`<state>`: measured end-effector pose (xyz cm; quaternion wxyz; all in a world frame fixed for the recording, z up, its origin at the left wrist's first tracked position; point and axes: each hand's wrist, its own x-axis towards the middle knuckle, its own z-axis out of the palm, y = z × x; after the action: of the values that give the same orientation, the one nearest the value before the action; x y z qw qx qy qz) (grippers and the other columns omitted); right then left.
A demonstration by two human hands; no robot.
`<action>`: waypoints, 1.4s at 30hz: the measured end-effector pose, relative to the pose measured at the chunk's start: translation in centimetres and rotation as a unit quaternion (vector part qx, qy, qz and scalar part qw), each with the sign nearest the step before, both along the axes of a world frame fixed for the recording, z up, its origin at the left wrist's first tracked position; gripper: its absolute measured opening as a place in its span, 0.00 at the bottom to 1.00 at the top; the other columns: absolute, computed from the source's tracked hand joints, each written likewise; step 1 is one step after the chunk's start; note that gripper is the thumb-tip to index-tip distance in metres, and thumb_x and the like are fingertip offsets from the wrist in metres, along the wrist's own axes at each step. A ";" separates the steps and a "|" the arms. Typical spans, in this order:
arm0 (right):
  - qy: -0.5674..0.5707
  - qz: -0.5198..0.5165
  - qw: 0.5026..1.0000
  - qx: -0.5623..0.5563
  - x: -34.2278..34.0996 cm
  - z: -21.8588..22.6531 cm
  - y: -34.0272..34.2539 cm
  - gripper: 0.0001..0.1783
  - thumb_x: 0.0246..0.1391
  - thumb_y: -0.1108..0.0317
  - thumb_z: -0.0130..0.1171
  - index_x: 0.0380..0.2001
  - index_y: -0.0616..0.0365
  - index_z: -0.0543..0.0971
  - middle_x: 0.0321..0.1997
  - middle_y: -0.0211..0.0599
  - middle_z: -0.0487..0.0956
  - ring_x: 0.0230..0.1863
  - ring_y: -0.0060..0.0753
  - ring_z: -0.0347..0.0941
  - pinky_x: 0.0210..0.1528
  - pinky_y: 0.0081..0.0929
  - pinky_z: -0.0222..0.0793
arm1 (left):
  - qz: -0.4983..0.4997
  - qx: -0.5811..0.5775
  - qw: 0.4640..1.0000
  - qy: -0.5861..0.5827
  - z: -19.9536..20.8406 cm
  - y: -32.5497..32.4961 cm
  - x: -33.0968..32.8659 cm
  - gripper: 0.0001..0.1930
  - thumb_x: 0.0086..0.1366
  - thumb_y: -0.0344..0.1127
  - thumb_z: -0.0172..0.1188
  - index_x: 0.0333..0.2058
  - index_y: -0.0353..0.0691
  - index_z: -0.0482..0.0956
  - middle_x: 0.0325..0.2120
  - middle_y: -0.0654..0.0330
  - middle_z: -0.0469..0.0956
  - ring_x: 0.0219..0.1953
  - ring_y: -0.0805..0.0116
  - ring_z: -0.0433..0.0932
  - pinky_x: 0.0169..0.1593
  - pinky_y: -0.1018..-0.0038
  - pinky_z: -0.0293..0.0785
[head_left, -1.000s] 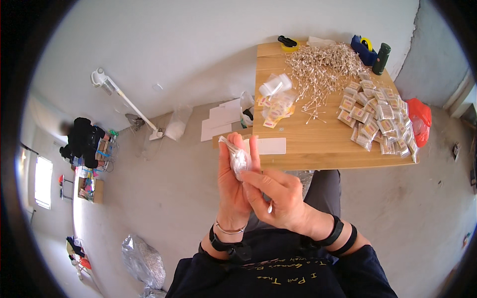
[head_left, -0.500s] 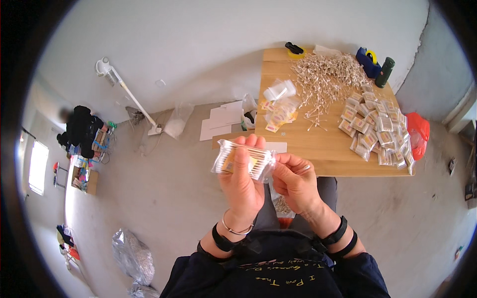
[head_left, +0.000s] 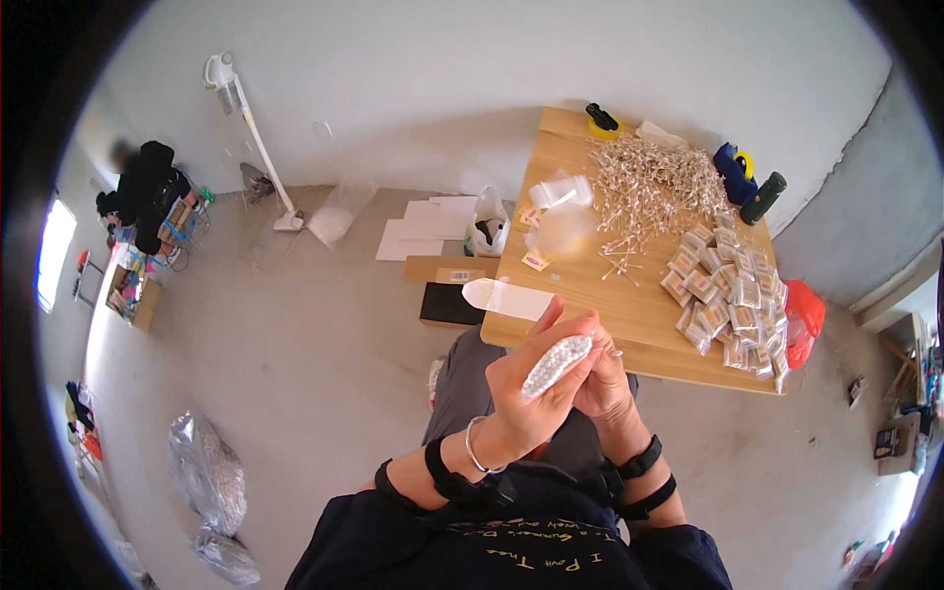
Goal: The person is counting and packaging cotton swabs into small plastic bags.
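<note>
A small clear packet of cotton swabs [head_left: 558, 367] is held upright before me, its white tips facing up. My left hand [head_left: 521, 388] wraps round it, closed. At the packet's right side, my right hand [head_left: 606, 388] has its fingers closed on the bag; the fingertips are partly hidden behind the packet. Beyond my hands stands the wooden table [head_left: 580, 315]. A large heap of loose cotton swabs [head_left: 659, 182] covers its far part, and a pile of filled packets [head_left: 733, 300] lies at its right. Clear bags [head_left: 562, 193] and a blurred stack of yellow-and-white cards [head_left: 560, 234] lie at the left.
A white card strip [head_left: 506, 298] juts over the table's left corner. Along the back are a tape dispenser [head_left: 735, 172] and a dark green bottle [head_left: 763, 199]. A red bag [head_left: 803, 324] hangs at the right edge. A black box [head_left: 452, 305] stands on the floor; a person [head_left: 152, 197] is far left.
My hands have come lower and nearer the table's front edge. The packet has turned from showing its flat face to showing its swab tips. My view has shifted slightly.
</note>
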<state>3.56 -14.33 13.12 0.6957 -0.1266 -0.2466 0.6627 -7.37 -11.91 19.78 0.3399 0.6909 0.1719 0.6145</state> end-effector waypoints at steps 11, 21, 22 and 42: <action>0.052 0.023 0.998 0.041 0.3 -1.1 0.0 0.15 0.49 0.72 0.62 0.42 0.55 0.75 0.40 0.34 0.78 0.43 0.29 0.75 0.47 0.29 0.73 | 0.005 0.060 0.998 0.003 -0.2 -0.2 -0.1 0.11 0.53 0.21 0.63 0.37 0.26 0.77 0.33 0.52 0.80 0.37 0.61 0.81 0.54 0.56 0.70; 0.032 0.005 0.998 0.048 0.4 0.1 -0.2 0.08 0.49 0.78 0.58 0.35 0.60 0.75 0.38 0.35 0.77 0.40 0.29 0.74 0.46 0.28 0.73 | -0.009 0.032 0.999 -0.016 -0.1 -0.3 0.0 0.10 0.55 0.22 0.62 0.37 0.26 0.77 0.33 0.51 0.80 0.36 0.63 0.81 0.52 0.56 0.72; 0.031 0.006 0.998 0.048 0.5 0.1 -0.2 0.08 0.49 0.78 0.58 0.35 0.60 0.75 0.38 0.35 0.77 0.40 0.29 0.74 0.46 0.28 0.73 | -0.008 0.032 0.999 -0.016 -0.1 -0.3 0.1 0.10 0.55 0.22 0.62 0.37 0.26 0.77 0.33 0.51 0.80 0.36 0.63 0.81 0.52 0.56 0.72; 0.035 0.007 0.998 0.053 0.4 0.7 -0.3 0.13 0.50 0.77 0.59 0.40 0.61 0.75 0.41 0.39 0.78 0.42 0.33 0.76 0.47 0.31 0.74 | -0.039 -0.030 0.998 -0.042 -0.2 -0.3 0.0 0.12 0.56 0.22 0.61 0.40 0.27 0.76 0.34 0.52 0.81 0.38 0.71 0.80 0.55 0.62 0.69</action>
<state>4.00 -14.64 13.87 0.7052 -0.0647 -0.2571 0.6575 -7.36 -12.24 19.60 0.3907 0.6603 0.1488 0.6239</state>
